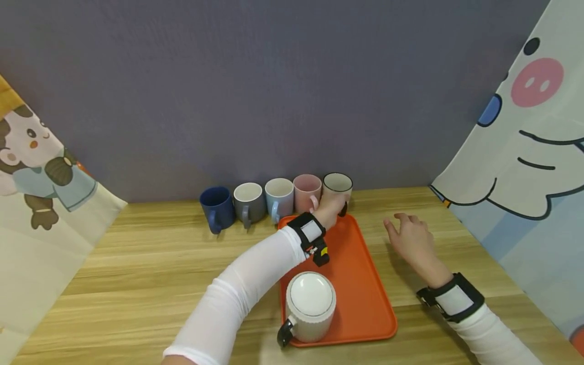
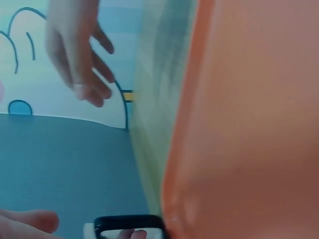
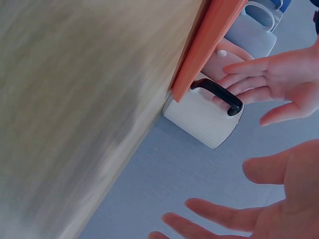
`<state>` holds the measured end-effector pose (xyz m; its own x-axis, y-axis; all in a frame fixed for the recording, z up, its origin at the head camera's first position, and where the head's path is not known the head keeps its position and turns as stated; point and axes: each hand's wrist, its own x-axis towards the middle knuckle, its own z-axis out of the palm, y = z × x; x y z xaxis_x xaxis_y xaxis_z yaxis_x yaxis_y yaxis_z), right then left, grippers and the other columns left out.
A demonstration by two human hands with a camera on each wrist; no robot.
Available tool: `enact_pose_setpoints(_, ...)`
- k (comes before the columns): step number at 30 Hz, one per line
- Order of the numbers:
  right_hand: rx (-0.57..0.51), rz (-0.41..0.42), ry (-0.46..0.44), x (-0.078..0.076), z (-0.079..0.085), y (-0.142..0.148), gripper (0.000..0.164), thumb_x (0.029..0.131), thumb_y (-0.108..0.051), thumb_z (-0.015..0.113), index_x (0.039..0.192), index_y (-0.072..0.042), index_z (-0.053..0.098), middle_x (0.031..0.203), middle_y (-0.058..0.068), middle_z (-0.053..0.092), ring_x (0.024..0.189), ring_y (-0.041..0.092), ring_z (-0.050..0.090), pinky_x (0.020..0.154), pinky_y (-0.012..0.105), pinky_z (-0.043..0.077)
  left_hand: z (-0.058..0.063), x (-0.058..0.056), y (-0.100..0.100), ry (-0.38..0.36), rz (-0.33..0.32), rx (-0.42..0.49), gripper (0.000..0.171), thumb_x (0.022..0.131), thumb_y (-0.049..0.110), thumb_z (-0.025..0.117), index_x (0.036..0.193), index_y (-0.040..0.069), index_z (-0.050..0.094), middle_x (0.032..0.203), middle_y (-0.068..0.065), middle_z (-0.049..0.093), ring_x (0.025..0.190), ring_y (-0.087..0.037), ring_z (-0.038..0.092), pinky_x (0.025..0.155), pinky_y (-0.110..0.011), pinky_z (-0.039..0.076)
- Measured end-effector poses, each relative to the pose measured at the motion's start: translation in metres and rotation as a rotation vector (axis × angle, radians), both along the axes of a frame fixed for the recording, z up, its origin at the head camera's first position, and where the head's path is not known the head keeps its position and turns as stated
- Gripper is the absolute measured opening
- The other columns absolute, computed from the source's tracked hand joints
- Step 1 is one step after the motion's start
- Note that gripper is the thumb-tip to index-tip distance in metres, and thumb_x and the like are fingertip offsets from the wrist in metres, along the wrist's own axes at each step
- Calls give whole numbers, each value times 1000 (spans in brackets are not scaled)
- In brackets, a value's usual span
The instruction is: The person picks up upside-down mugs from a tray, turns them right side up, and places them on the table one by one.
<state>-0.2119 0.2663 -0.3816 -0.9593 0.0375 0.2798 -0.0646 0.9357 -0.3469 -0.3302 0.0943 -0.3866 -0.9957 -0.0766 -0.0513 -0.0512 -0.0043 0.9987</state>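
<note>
A cream mug with a dark rim and black handle (image 3: 219,94) stands upright at the right end of a mug row. My left hand (image 1: 329,210) is at its front; in the right wrist view its fingers reach fairly straight behind the handle, the thumb apart from it. A pink mug (image 1: 307,185) is just left of that hand. Below the forearm lies an orange tray (image 1: 353,284), bearing a ribbed cream mug (image 1: 311,306) turned upside down, black handle toward the front left. My right hand (image 1: 412,243) hovers right of the tray, fingers relaxed, holding nothing.
Further left in the row stand a light blue mug (image 1: 279,195), a grey mug (image 1: 249,203) and a dark blue mug (image 1: 217,208). Behind them rises a grey wall (image 1: 274,101). Printed cloths (image 1: 515,152) flank the wooden table (image 1: 150,263).
</note>
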Motion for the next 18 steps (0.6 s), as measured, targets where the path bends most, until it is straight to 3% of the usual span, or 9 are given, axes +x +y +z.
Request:
enact_pose_setpoints(2,-1,1,-2,0,0,0,54,99,-37,44,125,9,51,120,40,49,100,60,48,72,68,43,27,23,-9,-78,-37,-4,38,80,4,64,117,2,54,92,-5,58,80,-22,53,64,-30,43)
enact_pose_setpoints(5,-7,1,0,-1,0,0,55,99,-38,44,125,9,51,120,40,49,100,60,48,72,68,43,47,41,-19,-128,-89,-18,9,85,10,64,82,5,58,64,2,45,60,-14,42,56,-24,35)
enact_pose_setpoints(7,-8,3,3,-1,-1,0,54,99,-38,44,125,10,51,119,40,50,100,60,48,71,68,44,56,47,-26,-125,-146,-10,29,88,11,62,62,11,47,53,5,34,50,-12,32,50,-23,29)
enact_pose_setpoints(9,-6,5,4,-2,0,0,54,99,-37,44,125,10,51,119,40,50,99,60,48,71,68,44,60,47,-34,-109,-195,32,42,89,10,60,54,14,38,49,4,27,45,-12,26,48,-23,25)
enact_pose_setpoints(12,-5,8,-4,-2,0,-1,54,99,-37,44,125,9,51,120,40,49,100,61,48,71,68,43,64,46,-46,-40,-211,52,40,90,6,57,55,12,38,54,2,30,49,-14,29,50,-24,27)
enact_pose_setpoints(13,-4,10,-11,-2,1,-2,54,99,-37,44,125,9,51,120,40,49,100,61,48,72,68,43,66,45,-50,-27,-198,64,34,90,5,56,59,8,44,58,1,35,53,-15,37,54,-24,35)
enact_pose_setpoints(16,-4,13,-24,-2,2,-5,54,99,-37,44,126,9,51,122,40,48,101,60,48,73,67,43,68,44,-65,77,-170,-57,15,91,10,59,82,-1,65,77,-6,56,77,-24,57,72,-27,49)
enact_pose_setpoints(18,-2,17,-22,-2,3,-7,54,99,-37,44,127,9,51,122,40,48,101,60,49,73,67,44,68,46,-76,133,-168,-125,22,93,16,59,102,-2,67,93,-11,63,91,-33,61,84,-34,51)
